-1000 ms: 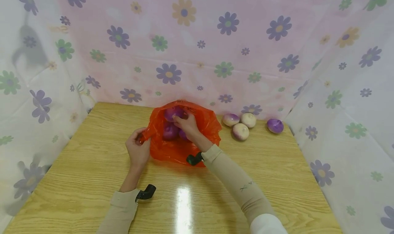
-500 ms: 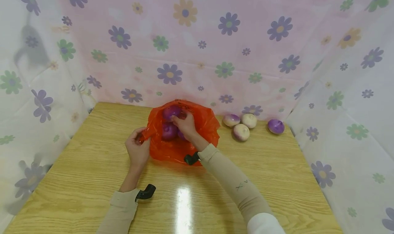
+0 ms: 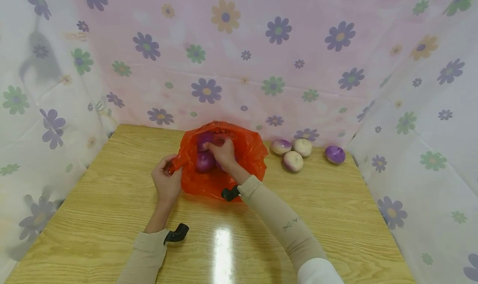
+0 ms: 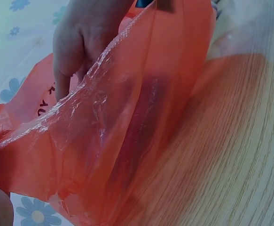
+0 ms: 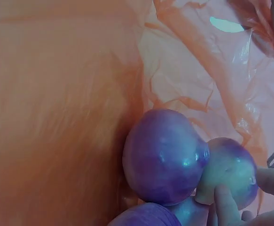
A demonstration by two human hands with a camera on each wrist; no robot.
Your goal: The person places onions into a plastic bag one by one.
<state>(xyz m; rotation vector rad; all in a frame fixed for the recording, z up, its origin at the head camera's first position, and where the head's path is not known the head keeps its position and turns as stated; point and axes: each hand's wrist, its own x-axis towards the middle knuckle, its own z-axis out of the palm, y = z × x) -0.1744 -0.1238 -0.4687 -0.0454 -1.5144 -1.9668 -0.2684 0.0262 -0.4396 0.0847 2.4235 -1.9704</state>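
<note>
The left hand [image 3: 167,182] has its fingers [image 3: 163,162] bent and pinches the left edge of a red plastic bag [image 3: 201,184], which sits on the wooden counter [image 3: 112,180]. A bit farther off, the right hand [image 3: 223,153] reaches into the bag's wide mouth. Its thumb and fingers are apart, and they touch a purple and white turnip [image 5: 228,169]; I cannot tell if they hold it tight. From above, that turnip looks just purple, near the back left of the bag. The right wrist view shows its pale side too, and a big purple turnip [image 5: 162,157] right up against it. The left wrist view shows the bag from the side, thin and shiny, with dark shapes showing through. At least three turnips are in the bag. Past the bag's right side, two pale turnips [image 3: 293,161] and a half-purple turnip [image 3: 281,147] sit close together on the counter, and a lone purple turnip [image 3: 335,155] lies near the far right corner. Behind everything hangs a pink cloth [image 3: 246,76] with flowers on it.
</note>
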